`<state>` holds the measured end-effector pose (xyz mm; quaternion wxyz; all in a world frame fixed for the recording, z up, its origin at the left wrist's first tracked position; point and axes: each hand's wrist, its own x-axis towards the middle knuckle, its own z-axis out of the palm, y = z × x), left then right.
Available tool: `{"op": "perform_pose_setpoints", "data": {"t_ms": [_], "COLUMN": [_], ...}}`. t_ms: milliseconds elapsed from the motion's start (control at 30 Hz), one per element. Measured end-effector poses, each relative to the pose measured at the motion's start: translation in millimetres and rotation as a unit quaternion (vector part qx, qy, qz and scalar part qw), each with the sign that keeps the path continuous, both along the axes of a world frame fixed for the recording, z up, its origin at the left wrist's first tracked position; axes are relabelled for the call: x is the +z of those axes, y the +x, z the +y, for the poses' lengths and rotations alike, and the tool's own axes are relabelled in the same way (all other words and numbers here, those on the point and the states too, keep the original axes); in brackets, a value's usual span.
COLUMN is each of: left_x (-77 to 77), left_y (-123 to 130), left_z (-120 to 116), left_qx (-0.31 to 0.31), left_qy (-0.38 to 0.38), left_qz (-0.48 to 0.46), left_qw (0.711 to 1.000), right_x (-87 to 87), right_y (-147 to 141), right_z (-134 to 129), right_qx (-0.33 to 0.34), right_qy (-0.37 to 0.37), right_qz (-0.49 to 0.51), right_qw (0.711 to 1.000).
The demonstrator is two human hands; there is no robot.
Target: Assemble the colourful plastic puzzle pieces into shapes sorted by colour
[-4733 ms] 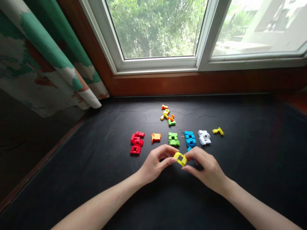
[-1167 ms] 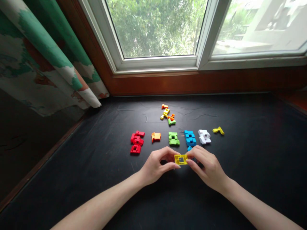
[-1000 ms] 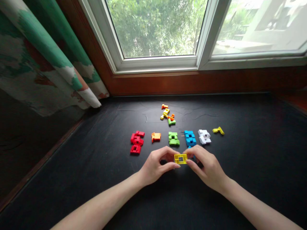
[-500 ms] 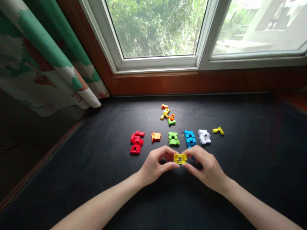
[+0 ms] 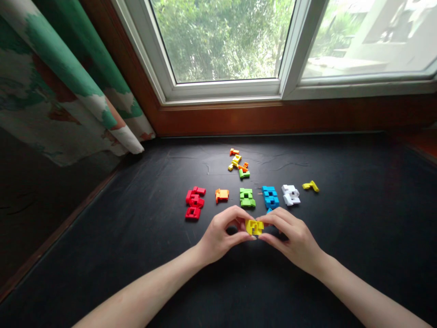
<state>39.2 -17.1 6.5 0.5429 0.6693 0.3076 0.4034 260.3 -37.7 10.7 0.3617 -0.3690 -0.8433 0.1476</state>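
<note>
Black tabletop [image 5: 218, 291] being reached over by a left hand [image 5: 220, 233] and a right hand [image 5: 295, 233]
Blue blocks [image 5: 271, 198] are being partly hidden by the right hand; nearer than the green blocks [image 5: 247, 203], a yellow piece [image 5: 254, 227] is being pinched at opposite ends by both hands' fingertips.

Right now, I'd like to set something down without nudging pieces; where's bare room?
The black surface is bare left of the red blocks, right of the rightmost yellow piece, and between the forearms. Crowded: the row and cluster beyond the hands.
</note>
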Motion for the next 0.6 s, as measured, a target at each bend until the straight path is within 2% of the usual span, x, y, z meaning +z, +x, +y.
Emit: {"op": "perform_pose_setpoints", "data": {"t_ms": [233,600], "left_x": [1.3,4.0], "left_y": [-1.6,-0.2], "left_z": [1.2,-1.1], "left_qx": [0.012,0.015], "left_qy": [0.051,0.001], "left_qz": [0.002,0.0], "left_qw": [0.999,1.0], "right_x": [-1.4,-2.2], "right_y": [0.4,0.9], "right_z": [0.3,-0.7], "right_qx": [-0.004,-0.036], "right_qy": [0.005,-0.007], "right_qz": [-0.01,-0.009], "right_qw": [1.0,0.999]}}
